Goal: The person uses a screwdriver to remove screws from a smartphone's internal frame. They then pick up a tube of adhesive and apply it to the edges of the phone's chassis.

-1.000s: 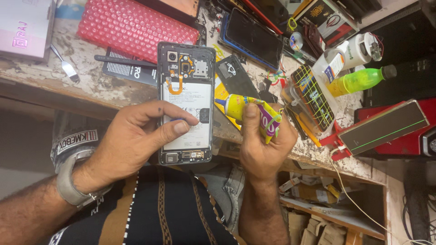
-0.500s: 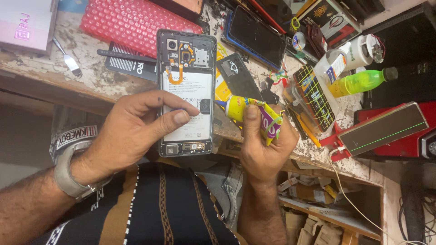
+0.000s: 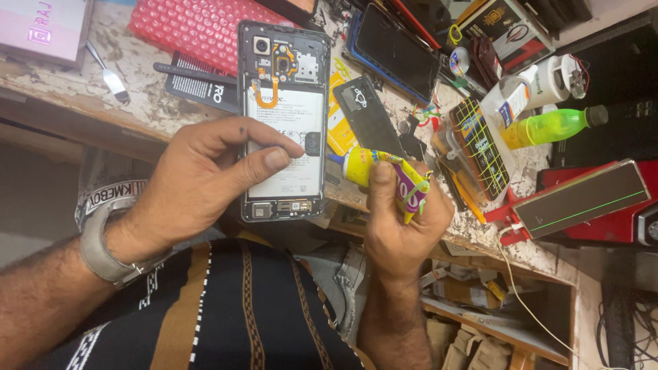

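The left hand [image 3: 205, 175] has its fingers curled around an opened phone [image 3: 282, 120] — thumb pressed flat on the white battery label, fingertips wrapped behind the left edge of the frame, so the hand is closed on it. The phone is held back-side up with its cover off, showing the camera module and an orange flex strip near the top; its upper half lies over the workbench [image 3: 82, 103], its lower end juts past the bench's front edge.

Just right of the phone, the right hand [image 3: 401, 219] is clenched around a yellow glue tube [image 3: 384, 175] with a crumpled, multicoloured body; the thumb presses along the tube and its blue nozzle points left, almost touching the phone's right side.

The bench is a worn, paint-flecked surface, crowded. Above and left of the phone lies a red bubble-wrap pouch [image 3: 192, 27], with a black card [image 3: 199, 85] under the phone's left edge and a small metal pry tool [image 3: 110, 75] further left. Right of the phone lies a detached black back cover [image 3: 370, 113], beyond it a dark phone with a blue rim [image 3: 397, 51], then a green bottle [image 3: 548, 127] and a white container [image 3: 548, 79]. Further right is a red device with a green line [image 3: 582, 202]. Below the phone — the person's dark striped garment [image 3: 240, 315] and a grey wristband [image 3: 103, 243].
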